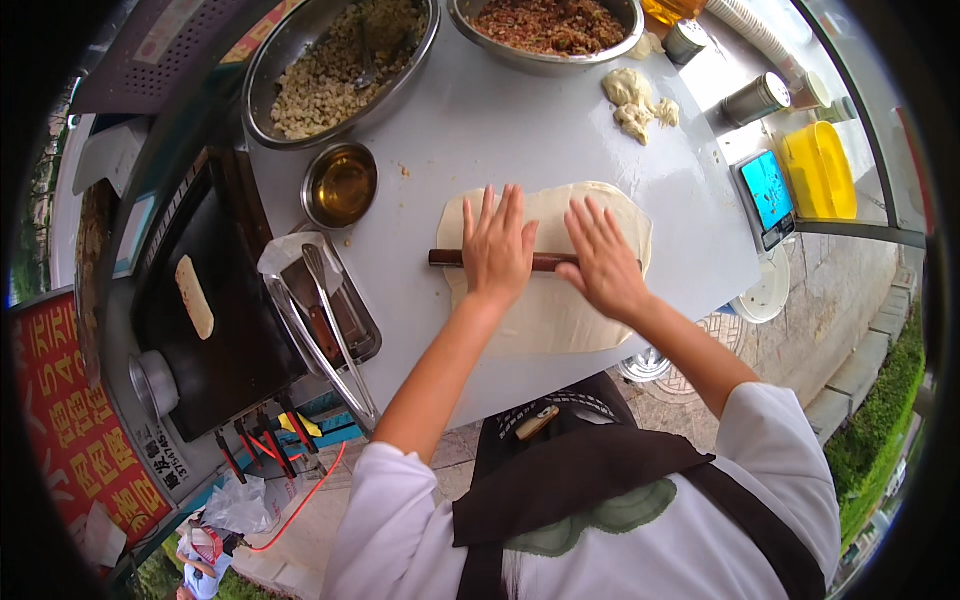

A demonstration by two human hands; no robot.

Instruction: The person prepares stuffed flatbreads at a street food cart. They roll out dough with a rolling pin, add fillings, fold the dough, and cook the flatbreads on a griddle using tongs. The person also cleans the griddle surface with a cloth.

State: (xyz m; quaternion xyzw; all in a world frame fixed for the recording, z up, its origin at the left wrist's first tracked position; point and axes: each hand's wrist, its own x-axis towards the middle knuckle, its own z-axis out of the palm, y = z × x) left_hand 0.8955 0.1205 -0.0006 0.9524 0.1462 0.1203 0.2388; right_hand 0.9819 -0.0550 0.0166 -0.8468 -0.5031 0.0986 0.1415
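Note:
A thin sheet of dough (pixel 555 322) lies spread on the grey worktop (pixel 420 375), with a dark wooden rolling pin (pixel 553 262) across it. My left hand (pixel 496 247) rests flat over the pin's left part, fingers stretched away from me. Over its right part lies my right hand (pixel 606 259), palm down, fingers extended and slightly apart. Neither hand wraps around the pin, and its right end is mostly hidden under my right hand. The pin's left end sticks out past the dough's edge.
Steel bowls of pale filling (pixel 315 97) and reddish filling (pixel 547 26) stand at the back. Left are an oil bowl (pixel 341 185), a tray with tongs (pixel 330 315), and a griddle (pixel 232 300) bearing a flatbread (pixel 194 298). Dough scraps (pixel 630 94) and a digital scale (pixel 766 195) are right.

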